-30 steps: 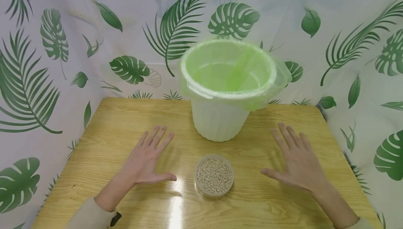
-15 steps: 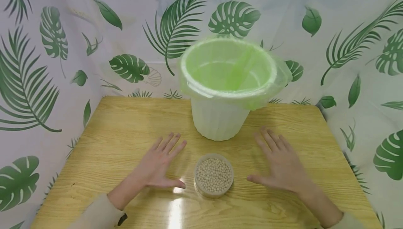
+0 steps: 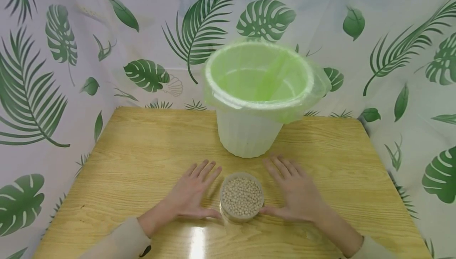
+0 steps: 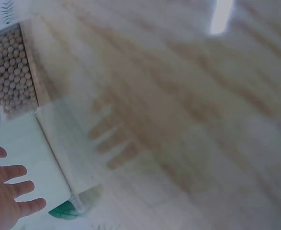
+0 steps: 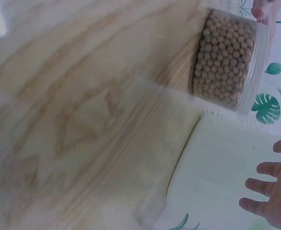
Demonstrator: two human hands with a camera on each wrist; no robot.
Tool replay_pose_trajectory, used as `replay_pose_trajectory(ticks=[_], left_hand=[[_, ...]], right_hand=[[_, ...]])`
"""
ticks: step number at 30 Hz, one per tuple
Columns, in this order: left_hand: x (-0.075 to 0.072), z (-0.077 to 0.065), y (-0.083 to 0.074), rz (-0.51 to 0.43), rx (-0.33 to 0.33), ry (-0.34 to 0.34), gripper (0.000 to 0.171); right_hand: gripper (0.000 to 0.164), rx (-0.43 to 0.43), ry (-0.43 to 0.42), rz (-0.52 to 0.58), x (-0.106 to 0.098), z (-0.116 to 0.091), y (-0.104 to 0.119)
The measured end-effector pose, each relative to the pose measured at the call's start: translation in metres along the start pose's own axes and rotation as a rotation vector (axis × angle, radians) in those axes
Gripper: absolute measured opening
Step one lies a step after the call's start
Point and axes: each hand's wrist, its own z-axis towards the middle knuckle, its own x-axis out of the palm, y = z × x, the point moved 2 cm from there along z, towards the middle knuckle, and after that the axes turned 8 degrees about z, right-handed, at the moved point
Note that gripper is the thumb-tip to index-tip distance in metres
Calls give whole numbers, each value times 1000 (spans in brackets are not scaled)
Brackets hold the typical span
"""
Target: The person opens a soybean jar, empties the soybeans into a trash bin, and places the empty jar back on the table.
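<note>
Item 1: clear jar (image 3: 242,196) of small round pale-tan pieces, standing upright on the wood-grain table (image 3: 142,140), between the two hands and nearer the person than the bin. Rim end points up; central axis runs vertically from the tabletop. Outline round from above; in the right wrist view the body shows broader than tall, so its longer dimension lies level. Whether a clear lid covers it cannot be told.

Item 2: left hand (image 3: 190,193), fingers apart and extended, pointing forward and inward; thumb directed at the jar's side, grasping nothing.

Item 3: right hand (image 3: 299,195), likewise spread and grasping nothing, thumb tip at the jar's opposite side. Contact of either thumb cannot be told.

Item 4: white bin (image 3: 249,136), upright, mouth up, beyond the jar; green liner (image 3: 301,110) folded over its rim.

Item 5: leaf-printed backdrop (image 3: 263,19), behind the table
</note>
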Motion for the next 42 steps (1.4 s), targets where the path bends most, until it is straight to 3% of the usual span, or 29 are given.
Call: replay_pose_trajectory(ticks=[6,12,21,28,42], left_hand=[[10,3,-10,-46,-9,25,129],[15,4,-17,-19,-8,45,131],[17,7,-23,-5,0,48,127],[21,11,-26,7,1,53,126],[27,19,-26,-121,-4,52,126]], right_hand=[[119,-26,22,27,9,6,16],[117,-62,30,10,21,12,28],[114,-37,108,6,32,20,40],[113,-48,119,-4,36,25,46],[120,-15,115,-9,39,31,52]])
